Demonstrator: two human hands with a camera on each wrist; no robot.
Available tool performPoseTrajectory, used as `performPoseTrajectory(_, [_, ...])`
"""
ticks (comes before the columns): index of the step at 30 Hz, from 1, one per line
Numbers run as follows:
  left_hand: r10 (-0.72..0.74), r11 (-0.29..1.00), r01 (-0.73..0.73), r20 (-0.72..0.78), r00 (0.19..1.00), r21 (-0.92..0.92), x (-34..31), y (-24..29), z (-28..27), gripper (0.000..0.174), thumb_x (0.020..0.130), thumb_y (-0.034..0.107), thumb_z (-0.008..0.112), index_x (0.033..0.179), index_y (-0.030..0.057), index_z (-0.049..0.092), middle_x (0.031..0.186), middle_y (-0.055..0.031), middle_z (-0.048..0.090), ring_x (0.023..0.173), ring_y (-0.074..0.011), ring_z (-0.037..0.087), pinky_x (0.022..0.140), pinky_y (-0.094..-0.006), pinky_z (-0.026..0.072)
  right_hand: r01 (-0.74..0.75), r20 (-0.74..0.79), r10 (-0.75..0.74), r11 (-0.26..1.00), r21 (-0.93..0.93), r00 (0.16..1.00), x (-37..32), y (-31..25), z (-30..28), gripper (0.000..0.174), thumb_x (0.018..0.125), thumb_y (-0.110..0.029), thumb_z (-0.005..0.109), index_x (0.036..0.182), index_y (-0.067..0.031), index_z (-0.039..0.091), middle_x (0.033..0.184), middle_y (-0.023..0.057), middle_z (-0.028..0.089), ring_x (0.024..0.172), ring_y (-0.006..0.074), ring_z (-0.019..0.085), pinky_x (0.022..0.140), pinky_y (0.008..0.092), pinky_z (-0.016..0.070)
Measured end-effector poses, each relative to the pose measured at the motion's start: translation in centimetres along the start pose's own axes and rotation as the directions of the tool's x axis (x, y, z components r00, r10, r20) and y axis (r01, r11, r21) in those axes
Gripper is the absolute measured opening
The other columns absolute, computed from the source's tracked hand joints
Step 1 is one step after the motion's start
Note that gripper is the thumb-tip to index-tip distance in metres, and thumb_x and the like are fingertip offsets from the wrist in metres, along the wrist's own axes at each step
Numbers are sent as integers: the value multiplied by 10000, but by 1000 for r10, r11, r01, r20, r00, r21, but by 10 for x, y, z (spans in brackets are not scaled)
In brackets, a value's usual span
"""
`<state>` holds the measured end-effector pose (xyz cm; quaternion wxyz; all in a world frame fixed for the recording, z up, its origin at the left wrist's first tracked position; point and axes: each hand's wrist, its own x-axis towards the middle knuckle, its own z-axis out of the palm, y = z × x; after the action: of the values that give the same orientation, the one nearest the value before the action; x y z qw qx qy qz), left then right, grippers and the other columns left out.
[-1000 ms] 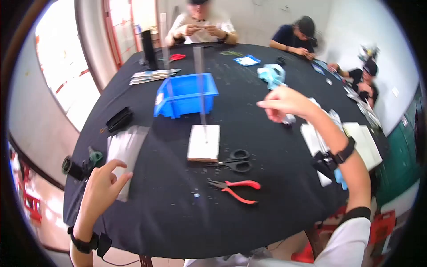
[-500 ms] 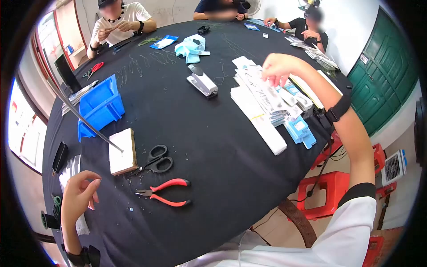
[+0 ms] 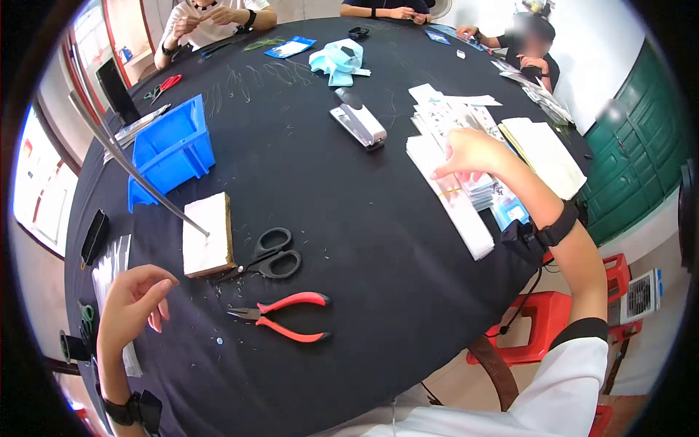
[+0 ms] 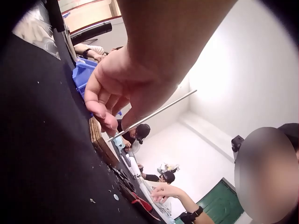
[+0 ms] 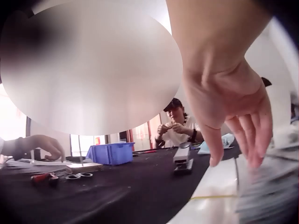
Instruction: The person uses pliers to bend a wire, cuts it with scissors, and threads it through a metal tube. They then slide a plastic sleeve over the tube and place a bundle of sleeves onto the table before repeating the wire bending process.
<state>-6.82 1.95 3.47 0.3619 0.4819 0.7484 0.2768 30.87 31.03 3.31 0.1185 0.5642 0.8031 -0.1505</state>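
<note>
The step in hand looks like reaching for paper stock. The right hand (image 3: 473, 154) hangs over the flat, long white paper strips with a yellow band round them (image 3: 460, 215) and the layered stack of printed paper packets (image 3: 482, 195) beside them. Both lie on the black-clothed desk (image 3: 349, 328), well to the right of the square white-topped block (image 3: 207, 251) that carries a thin metal rod (image 4: 159, 112). The right hand's fingers point down, thumb apart, with nothing seen in them; whether the fingertips touch the paper I cannot tell. The left hand (image 3: 135, 300), near and left of the block, is loosely bent and grasps nothing visible.

As I judge it, the next move calls for lowering the right fingertips and pinching only the piece wanted, since the layers could slide. The red-handled pliers (image 3: 262, 314), on the near side of the block, lie untouched.
</note>
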Motion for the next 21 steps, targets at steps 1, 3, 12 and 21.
performPoseTrajectory(1, [14,1000,-14,10,1000,6,-1,-1,1,199,886,145,517,910,-35,599,541,-65,567,392,-93,523,366,-187,401,5,27,-5,1000,12,1000,-1,-2,0,373,676,-330,741,670,28,639,600,118,626,510,159,619,444,273,514])
performPoseTrajectory(3, [37,999,-37,30,999,1,-1,-2,1,199,895,144,509,908,-35,595,543,-61,562,394,-95,523,359,-188,411,30,84,-30,999,-10,996,-2,-2,5,394,662,-350,749,658,29,640,593,115,624,499,168,615,455,276,517])
performPoseTrajectory(12, [113,992,-110,48,992,-60,-9,23,23,184,879,131,554,919,-38,617,579,-31,561,482,-64,530,450,-183,429,240,-34,-239,939,247,970,-25,-28,22,319,673,-281,707,577,4,600,515,49,537,466,98,490,454,263,407])
performPoseTrajectory(21, [350,731,-244,42,936,-637,1,34,68,501,931,314,476,1230,-83,415,1076,-164,577,970,-205,591,774,-318,507,794,-258,-766,488,362,589,-89,-185,33,296,702,-242,684,785,10,554,690,144,596,647,204,600,618,324,470])
